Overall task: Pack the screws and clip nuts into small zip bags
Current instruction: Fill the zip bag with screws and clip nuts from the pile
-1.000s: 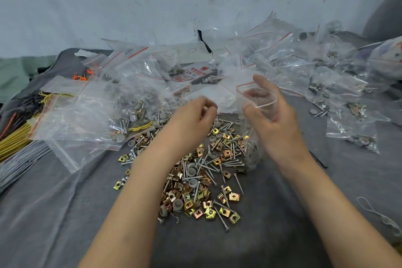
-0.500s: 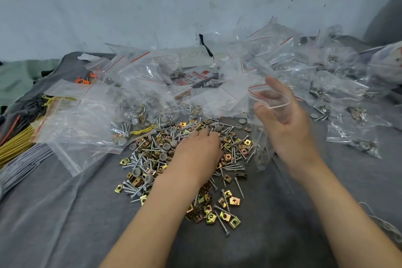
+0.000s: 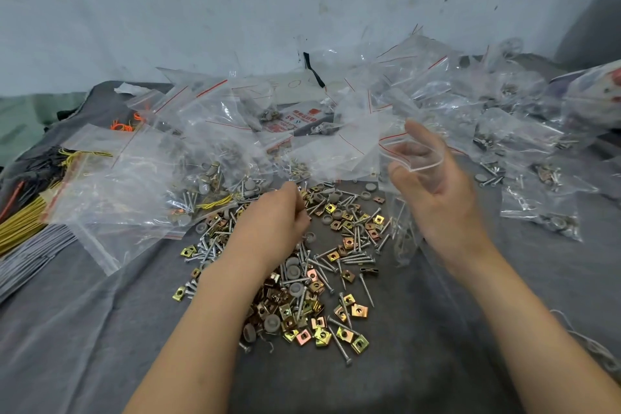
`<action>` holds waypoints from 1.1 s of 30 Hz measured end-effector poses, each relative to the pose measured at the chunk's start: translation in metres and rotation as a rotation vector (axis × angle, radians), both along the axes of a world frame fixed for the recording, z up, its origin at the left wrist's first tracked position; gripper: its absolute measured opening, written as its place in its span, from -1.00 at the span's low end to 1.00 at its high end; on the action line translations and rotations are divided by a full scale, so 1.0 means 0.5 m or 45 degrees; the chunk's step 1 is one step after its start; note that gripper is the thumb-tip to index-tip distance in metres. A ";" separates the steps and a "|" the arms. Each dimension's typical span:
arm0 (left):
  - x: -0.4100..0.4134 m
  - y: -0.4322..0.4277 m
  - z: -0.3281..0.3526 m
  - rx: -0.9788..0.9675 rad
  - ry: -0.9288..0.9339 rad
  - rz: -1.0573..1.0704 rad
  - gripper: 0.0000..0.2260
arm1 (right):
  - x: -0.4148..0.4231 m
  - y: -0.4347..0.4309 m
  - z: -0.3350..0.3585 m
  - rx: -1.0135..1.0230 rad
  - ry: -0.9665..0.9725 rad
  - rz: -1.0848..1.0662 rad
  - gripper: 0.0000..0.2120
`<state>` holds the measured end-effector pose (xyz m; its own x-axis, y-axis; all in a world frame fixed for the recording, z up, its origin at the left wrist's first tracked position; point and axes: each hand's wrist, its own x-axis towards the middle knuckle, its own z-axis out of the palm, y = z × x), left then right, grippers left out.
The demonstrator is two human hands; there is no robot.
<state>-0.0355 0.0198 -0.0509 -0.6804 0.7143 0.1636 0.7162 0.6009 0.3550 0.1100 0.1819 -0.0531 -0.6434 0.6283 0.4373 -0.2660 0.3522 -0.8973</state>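
Right hand [image 3: 433, 198] holds a small clear plastic zip bag [image 3: 403, 235] with a red stripe along its mouth, raised above the cloth. The thumb is on the near lip and the fingers [image 3: 425, 144] show through the plastic on the far side, so the mouth stands open. The bag hangs down beside the palm with silver screws in its lower part (too blurred to count).

Left hand [image 3: 274, 222] lies knuckles-up on the loose heap, its fingers curled down into the far edge. I cannot tell whether they pinch a piece.

That heap, just left of the hanging bag, mixes long silver screws [image 3: 356, 259], brass-coloured square clip nuts [image 3: 359, 311] and round grey plastic caps [image 3: 295, 289], spread on a dark grey cloth [image 3: 437, 363].

Beyond it lies a drift of larger clear zip bags [image 3: 208, 131], several holding hardware, and to the right are small filled bags [image 3: 537, 212]. At the far left edge lie a bundle of yellow ties [image 3: 20, 228] and a sheaf of grey strips [image 3: 30, 255]. A scuffed white wall [image 3: 168, 10] stands behind.
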 end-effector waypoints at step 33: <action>-0.004 -0.019 0.083 1.227 -1.612 -0.226 -0.76 | -0.015 -0.017 -0.012 0.094 -0.059 0.053 -0.49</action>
